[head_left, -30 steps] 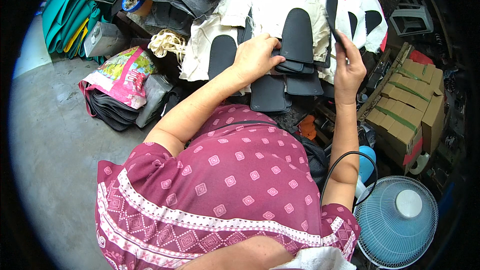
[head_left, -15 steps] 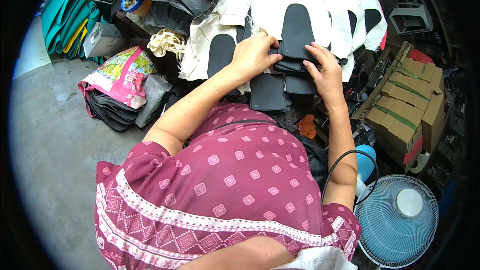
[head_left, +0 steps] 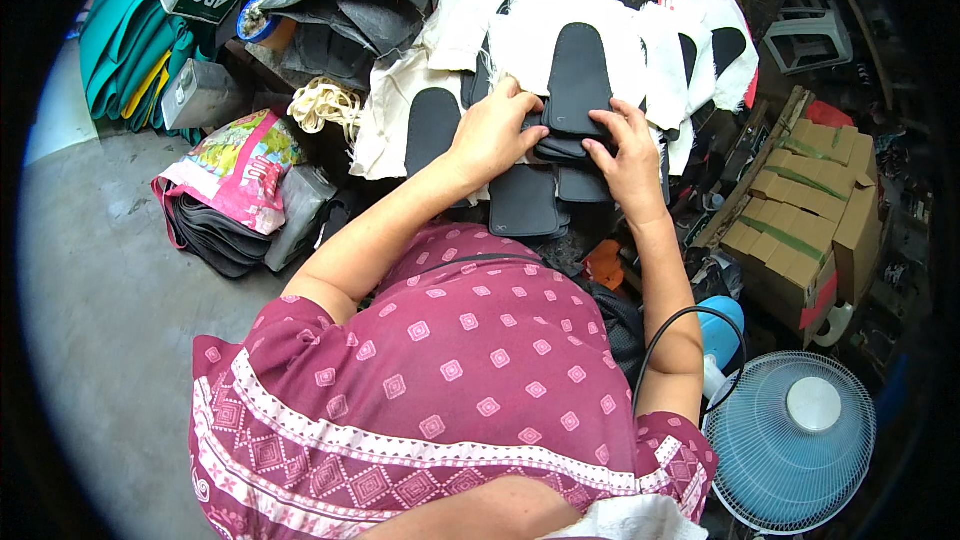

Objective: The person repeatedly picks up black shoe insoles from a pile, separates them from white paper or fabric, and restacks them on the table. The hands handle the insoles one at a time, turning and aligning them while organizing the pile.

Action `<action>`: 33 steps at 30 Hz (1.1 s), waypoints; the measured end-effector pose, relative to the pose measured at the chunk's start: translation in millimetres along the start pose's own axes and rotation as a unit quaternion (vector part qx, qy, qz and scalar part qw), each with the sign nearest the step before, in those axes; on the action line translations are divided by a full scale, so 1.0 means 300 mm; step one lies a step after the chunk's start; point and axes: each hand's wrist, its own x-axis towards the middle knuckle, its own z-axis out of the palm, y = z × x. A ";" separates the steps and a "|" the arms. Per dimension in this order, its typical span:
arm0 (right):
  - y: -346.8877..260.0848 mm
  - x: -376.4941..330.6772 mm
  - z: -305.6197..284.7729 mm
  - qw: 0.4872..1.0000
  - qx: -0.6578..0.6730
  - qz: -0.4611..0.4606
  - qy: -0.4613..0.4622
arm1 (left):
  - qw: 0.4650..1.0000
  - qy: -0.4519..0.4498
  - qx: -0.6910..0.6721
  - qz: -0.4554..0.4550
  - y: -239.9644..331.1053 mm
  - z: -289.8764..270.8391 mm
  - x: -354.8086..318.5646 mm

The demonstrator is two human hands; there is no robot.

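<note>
smooth matt sole-shaped pieces point(head_left: 579, 70), frayed cloth point(head_left: 628, 48)

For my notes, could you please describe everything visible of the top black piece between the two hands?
The top black piece is flat and leather-like, its far end rounded, its near edge straighter with a small pale mark. It lies over white cloth and more black pieces. The right hand touches its near right corner; whether the left hand does is unclear.

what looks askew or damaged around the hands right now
The stack of flat, black, round-ended pieces between the left hand and right hand looks askew: lower pieces jut unevenly below the top one. The white woven cloth beneath has ragged, frayed edges. No spill shows there.
</note>
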 end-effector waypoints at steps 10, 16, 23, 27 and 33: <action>0.029 0.051 -0.009 0.988 0.142 0.028 0.049 | 0.982 0.000 -0.185 -0.038 -0.027 -0.040 -0.003; 0.059 0.104 -0.047 0.901 0.369 0.139 0.181 | 0.977 -0.011 -0.207 -0.055 -0.042 -0.047 0.002; -0.015 0.086 -0.027 0.995 -0.074 -0.041 0.050 | 0.961 -0.043 -0.259 -0.091 -0.040 -0.055 0.005; -0.030 0.066 -0.002 0.984 -0.170 -0.059 0.007 | 0.949 -0.056 -0.292 -0.106 -0.058 -0.043 0.009; 0.003 0.074 0.008 0.987 -0.137 -0.083 -0.003 | 0.891 -0.082 -0.423 -0.143 -0.069 -0.040 0.021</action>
